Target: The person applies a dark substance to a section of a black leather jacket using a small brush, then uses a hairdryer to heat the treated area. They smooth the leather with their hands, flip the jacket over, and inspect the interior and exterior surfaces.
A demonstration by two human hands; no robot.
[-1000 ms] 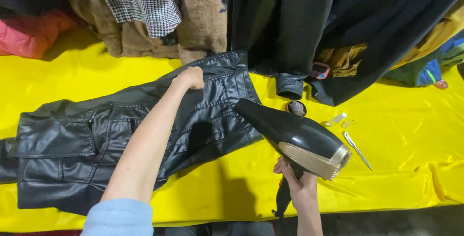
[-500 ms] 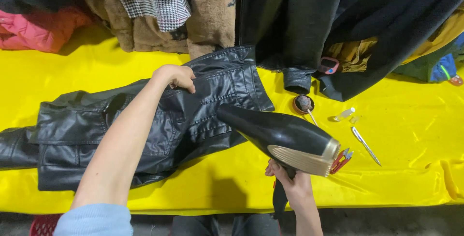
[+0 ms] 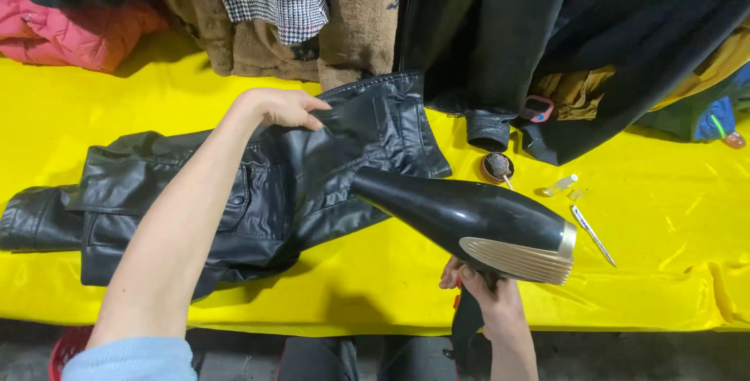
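In the head view, the left hand (image 3: 283, 108) is closed, pinching the black leather jacket (image 3: 312, 170) that lies under it on the yellow table cover (image 3: 664, 217). The right hand (image 3: 488, 295) grips the handle of a black hair dryer (image 3: 469, 221), whose nozzle points at the jacket.

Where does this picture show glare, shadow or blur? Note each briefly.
Head view: glare streaks on the glossy yellow table cover and along the black hair dryer; dark shadow beneath the black leather jacket; left hand and right hand sharp, no blur.
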